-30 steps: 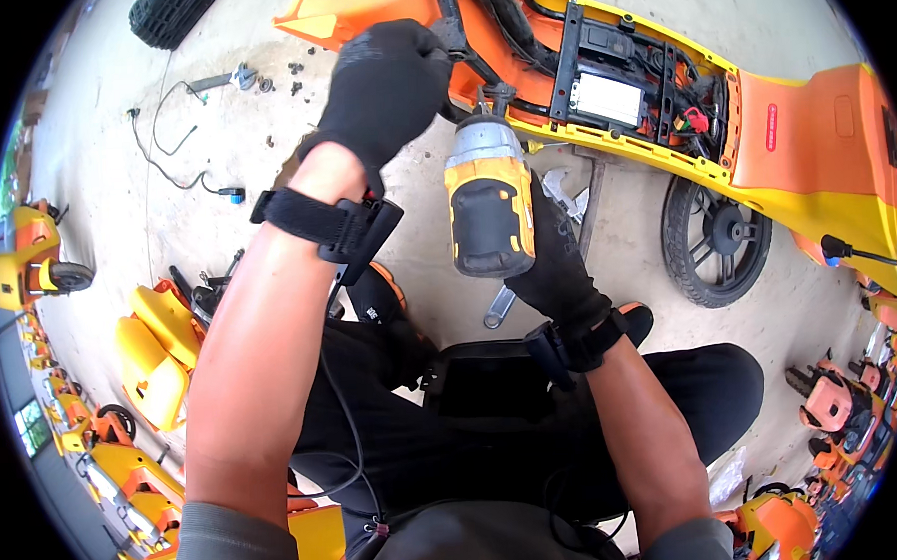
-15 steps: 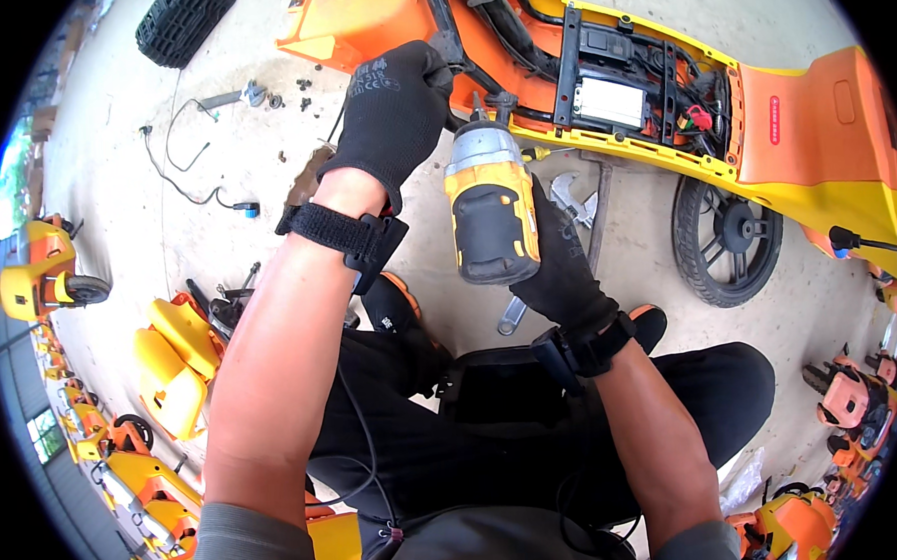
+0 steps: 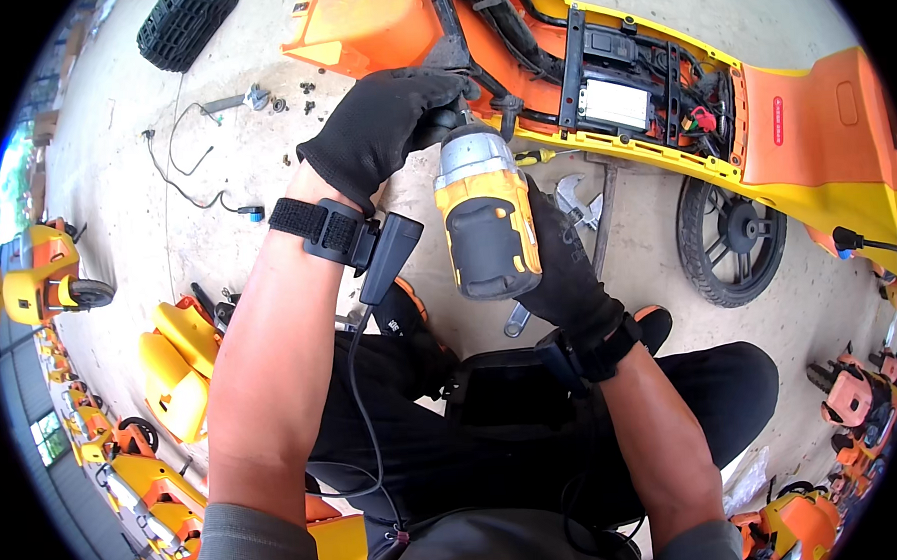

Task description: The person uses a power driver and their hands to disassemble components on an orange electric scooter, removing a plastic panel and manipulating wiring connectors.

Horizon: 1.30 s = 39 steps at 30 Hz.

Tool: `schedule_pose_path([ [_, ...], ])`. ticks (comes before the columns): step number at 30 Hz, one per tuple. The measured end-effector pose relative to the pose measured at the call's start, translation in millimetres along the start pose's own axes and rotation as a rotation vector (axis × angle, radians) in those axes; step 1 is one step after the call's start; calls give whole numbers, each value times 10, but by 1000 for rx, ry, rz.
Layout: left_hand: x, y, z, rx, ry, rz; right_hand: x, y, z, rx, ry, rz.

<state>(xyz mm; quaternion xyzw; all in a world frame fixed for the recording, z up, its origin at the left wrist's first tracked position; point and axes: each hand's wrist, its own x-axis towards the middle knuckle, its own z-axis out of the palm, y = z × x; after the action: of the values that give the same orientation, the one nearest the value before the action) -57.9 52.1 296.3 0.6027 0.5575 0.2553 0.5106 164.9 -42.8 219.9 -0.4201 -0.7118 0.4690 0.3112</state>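
My right hand, in a black glove, is closed round the grip of a yellow and black impact driver. The driver's grey nose points away from me, up to the scooter's frame. My left hand, also gloved, is curled beside that nose, against a black metal part of the scooter. Its fingertips are pressed together, and what they pinch is hidden. The scooter is orange and yellow and lies across the far side, with its battery bay uncovered.
An adjustable wrench, a metal bar and a yellow-handled screwdriver lie right of the driver. A wheel is under the scooter. Loose cable, small fasteners and a black tyre lie left. Yellow panels sit beside my left arm.
My left hand has turned and come down nearer the driver's nose, its wrist tilting to the left. The driver has shifted slightly left and toward me, still in my right hand.
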Motion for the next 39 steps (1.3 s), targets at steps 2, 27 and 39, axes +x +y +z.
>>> schedule_pose_path([
  [2, -15, -29, -15, 97, -6, 78, 8, -18, -15, -34, 0, -15],
  [27, -102, -99, -76, 469, 48, 190, 36, -172, -50, -226, 64, -120],
  [39, 93, -218, -49, 345, -6, 180, 115, -103, 0, -268, 133, -162],
])
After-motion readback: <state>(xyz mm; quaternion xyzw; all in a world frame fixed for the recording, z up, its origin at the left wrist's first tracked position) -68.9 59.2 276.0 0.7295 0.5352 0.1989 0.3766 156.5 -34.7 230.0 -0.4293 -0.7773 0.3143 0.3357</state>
